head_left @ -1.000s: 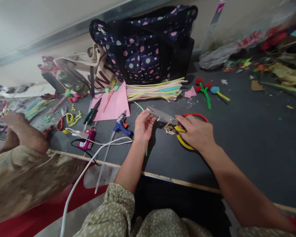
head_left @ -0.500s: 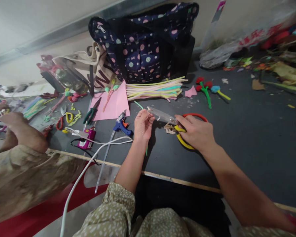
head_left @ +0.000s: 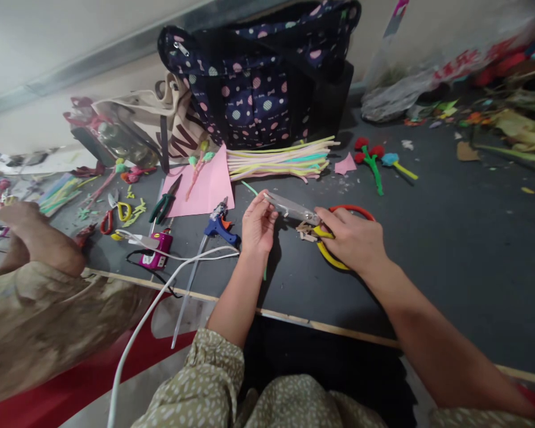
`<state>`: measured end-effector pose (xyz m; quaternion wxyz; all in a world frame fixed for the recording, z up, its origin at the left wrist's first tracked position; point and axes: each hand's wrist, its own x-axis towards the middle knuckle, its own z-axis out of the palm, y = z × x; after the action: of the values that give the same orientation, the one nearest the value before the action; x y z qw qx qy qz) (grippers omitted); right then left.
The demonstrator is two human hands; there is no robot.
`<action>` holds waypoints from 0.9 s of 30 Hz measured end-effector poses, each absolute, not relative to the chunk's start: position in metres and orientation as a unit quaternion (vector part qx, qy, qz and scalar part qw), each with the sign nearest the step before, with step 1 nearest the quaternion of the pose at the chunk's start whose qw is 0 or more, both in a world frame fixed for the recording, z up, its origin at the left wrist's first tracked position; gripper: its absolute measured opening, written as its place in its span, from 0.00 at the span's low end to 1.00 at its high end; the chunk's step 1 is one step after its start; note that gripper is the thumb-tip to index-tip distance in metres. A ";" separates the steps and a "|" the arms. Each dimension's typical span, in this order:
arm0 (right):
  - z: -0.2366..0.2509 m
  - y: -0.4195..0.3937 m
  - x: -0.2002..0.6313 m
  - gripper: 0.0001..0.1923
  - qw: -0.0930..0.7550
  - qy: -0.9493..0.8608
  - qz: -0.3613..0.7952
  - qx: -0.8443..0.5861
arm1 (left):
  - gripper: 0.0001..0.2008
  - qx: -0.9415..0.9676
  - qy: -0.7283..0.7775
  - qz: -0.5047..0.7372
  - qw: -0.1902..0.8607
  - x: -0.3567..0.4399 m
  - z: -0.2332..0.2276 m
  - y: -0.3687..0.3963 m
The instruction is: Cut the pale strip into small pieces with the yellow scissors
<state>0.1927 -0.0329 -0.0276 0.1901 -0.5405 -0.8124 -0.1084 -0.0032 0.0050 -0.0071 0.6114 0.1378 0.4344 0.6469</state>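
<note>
Scissors (head_left: 314, 223), red-and-yellow handled: handles gripped by right hand (head_left: 352, 241); blade tip pinched at 9 o'clock by left hand (head_left: 257, 224) fingers.

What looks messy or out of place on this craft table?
Small cut scraps lie scattered on the dark table beside the scissors under the right hand. The white cable trails off the table edge. More colourful offcuts litter the left side.

The right hand (head_left: 352, 241) covers the scissors' (head_left: 339, 238) handles; the clutter (head_left: 494, 113) at the desk's (head_left: 450, 249) far right is blurred.
</note>
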 end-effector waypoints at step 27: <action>-0.022 -0.035 0.191 0.19 0.148 -0.810 -0.083 -0.561 | 0.11 0.141 0.437 0.639 0.617 -0.001 -0.003 0.004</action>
<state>0.1912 -0.0347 -0.0218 0.1482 -0.5606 -0.8105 -0.0831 -0.0009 0.0035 -0.0032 0.6172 0.1405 0.4368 0.6391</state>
